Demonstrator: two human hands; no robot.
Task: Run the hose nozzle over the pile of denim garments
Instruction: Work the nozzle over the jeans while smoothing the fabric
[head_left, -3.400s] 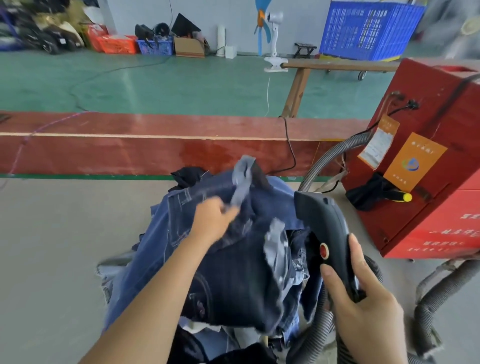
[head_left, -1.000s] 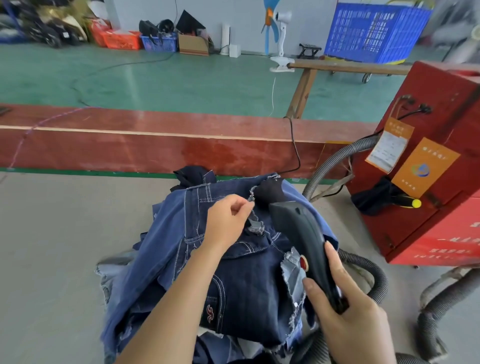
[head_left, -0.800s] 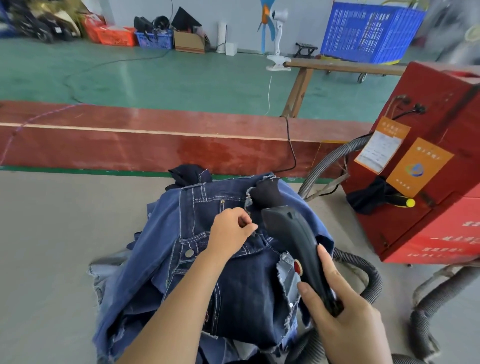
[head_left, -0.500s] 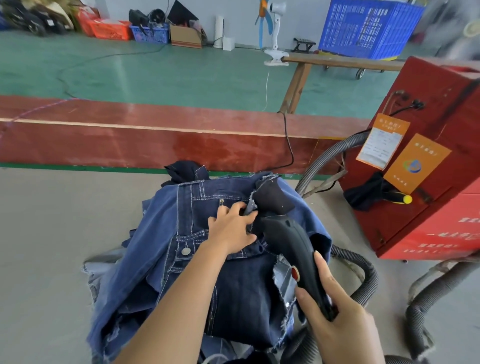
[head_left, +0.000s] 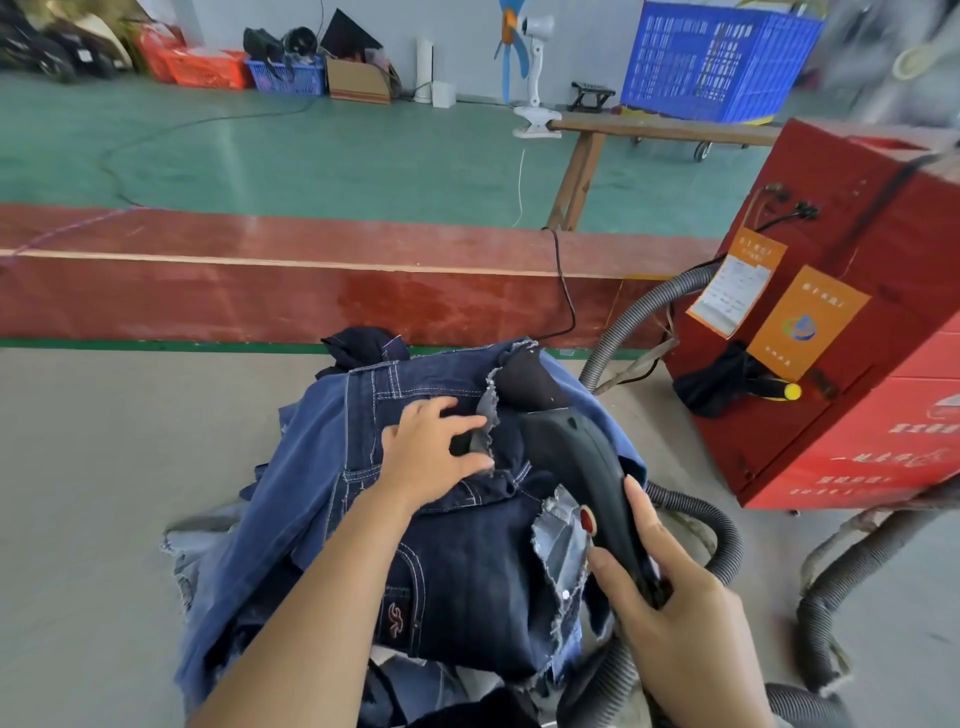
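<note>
a grey counter (head_left: 104, 493) fronts a green workshop floor. on it the denim pile (head_left: 467, 545) sits at centre; since a second ago the left hand (head_left: 428, 454) has let go its pinch and flattened, fingers spread, pressing cloth. the right hand (head_left: 680, 613) grips the hose nozzle (head_left: 576, 467), its head at the left hand's 2 o'clock, so sweeping looks under way.

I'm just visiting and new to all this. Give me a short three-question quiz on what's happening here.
1. True or false: the right hand grips the black hose nozzle.
2. What does the left hand rest on?
3. The red button on the nozzle is: A) under the thumb, B) uncovered.

Key: 1 true. 2 the pile of denim garments, with fingers spread. 3 B.
</note>
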